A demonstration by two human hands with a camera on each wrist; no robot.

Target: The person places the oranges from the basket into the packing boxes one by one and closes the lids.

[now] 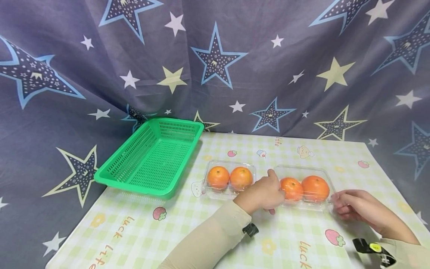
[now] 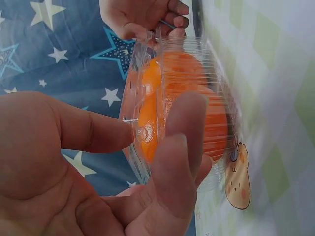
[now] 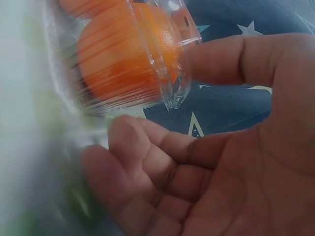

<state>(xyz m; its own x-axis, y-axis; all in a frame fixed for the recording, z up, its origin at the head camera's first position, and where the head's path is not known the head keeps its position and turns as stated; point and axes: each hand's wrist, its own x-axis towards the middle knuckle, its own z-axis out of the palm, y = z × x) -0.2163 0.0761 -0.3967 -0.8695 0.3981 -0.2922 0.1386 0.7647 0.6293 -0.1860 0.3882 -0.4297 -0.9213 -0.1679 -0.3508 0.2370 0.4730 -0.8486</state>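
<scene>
A clear plastic clamshell box with two oranges inside sits on the table between both hands. My left hand grips its left end, and the left wrist view shows the thumb at the lid edge and fingers over the side wall. At the opposite end, my right hand pinches the box's corner. In the right wrist view its thumb presses the rim while the other fingers curl below. A second clear box, also holding two oranges, stands just left of my left hand, whose wrist partly covers it.
An open green plastic basket with slotted walls stands at the table's left side. The table wears a pale green checked cloth with printed fruit and letters. Behind it hangs a dark curtain patterned with stars.
</scene>
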